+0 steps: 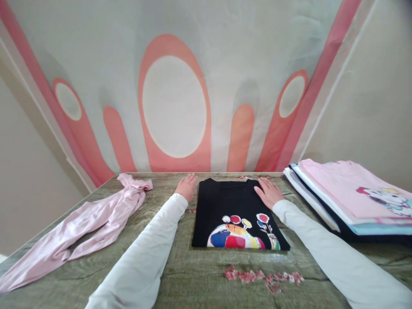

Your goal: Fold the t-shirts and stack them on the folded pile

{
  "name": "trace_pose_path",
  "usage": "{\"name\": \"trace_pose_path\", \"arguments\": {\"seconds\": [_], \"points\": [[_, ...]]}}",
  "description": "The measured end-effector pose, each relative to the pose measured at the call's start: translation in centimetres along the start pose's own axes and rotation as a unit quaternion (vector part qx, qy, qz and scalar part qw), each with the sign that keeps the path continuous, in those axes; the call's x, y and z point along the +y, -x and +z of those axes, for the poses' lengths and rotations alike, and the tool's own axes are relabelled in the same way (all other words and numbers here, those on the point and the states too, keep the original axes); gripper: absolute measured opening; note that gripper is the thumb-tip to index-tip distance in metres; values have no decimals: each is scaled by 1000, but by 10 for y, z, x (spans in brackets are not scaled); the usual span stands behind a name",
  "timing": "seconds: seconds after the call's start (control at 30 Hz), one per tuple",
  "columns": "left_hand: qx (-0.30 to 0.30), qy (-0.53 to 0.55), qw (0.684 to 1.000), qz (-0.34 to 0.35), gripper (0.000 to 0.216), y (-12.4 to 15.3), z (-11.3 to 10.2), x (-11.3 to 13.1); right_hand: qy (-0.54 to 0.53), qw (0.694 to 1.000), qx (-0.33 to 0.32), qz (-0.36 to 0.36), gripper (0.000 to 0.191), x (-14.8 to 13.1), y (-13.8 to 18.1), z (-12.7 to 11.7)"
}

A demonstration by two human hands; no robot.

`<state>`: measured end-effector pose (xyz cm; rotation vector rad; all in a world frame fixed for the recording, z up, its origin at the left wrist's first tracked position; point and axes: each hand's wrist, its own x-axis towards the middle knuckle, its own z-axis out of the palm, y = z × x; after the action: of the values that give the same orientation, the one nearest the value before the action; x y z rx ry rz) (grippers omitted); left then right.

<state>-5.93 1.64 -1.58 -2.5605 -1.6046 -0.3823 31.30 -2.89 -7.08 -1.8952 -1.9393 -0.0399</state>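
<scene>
A folded black T-shirt (231, 206) with a colourful print lies flat in the middle of the table. My left hand (186, 186) rests flat on the tabletop just beside the shirt's far left corner, fingers stretched out. My right hand (268, 192) lies flat on the shirt's far right corner, fingers spread. Neither hand holds anything. Both arms wear white sleeves.
A crumpled pink garment (80, 223) sprawls across the left side of the green patterned table (199, 274). A stack of folded shirts (350, 197), pink on top, sits at the right. A wall hanging with orange and white shapes (174, 107) rises behind the table's far edge.
</scene>
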Motion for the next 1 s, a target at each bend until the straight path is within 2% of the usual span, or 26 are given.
{"name": "trace_pose_path", "arguments": {"seconds": [0.07,0.17,0.27,0.37,0.47,0.6,0.7,0.77,0.83,0.9,1.0], "points": [[-10,-7,1000,-14,52,7,-12,-4,-2,1000,7,-14,57,3,0,-3],[-28,28,999,36,46,27,-19,16,-8,998,-4,-69,58,-5,4,-10],[-60,61,992,97,53,50,-12,47,-12,990,-36,-137,61,-26,15,-13],[-73,67,989,108,63,64,-2,64,-13,984,-76,-160,64,-42,27,-9],[-79,56,990,100,66,67,0,62,-4,986,-95,-134,67,-43,32,-4],[-88,26,993,73,68,65,-9,57,39,991,-115,-52,72,-20,28,-7],[-94,2,994,60,63,69,-20,69,89,986,-138,33,73,1,22,-22],[-91,15,991,97,58,75,-28,85,102,984,-135,53,70,4,22,-36],[-83,44,983,160,57,84,-34,103,92,988,-119,19,67,-7,27,-50],[-83,67,971,214,59,93,-38,121,65,990,-109,-62,67,-30,41,-59],[-97,83,958,256,66,102,-39,135,14,974,-123,-192,63,-70,72,-62]]}}
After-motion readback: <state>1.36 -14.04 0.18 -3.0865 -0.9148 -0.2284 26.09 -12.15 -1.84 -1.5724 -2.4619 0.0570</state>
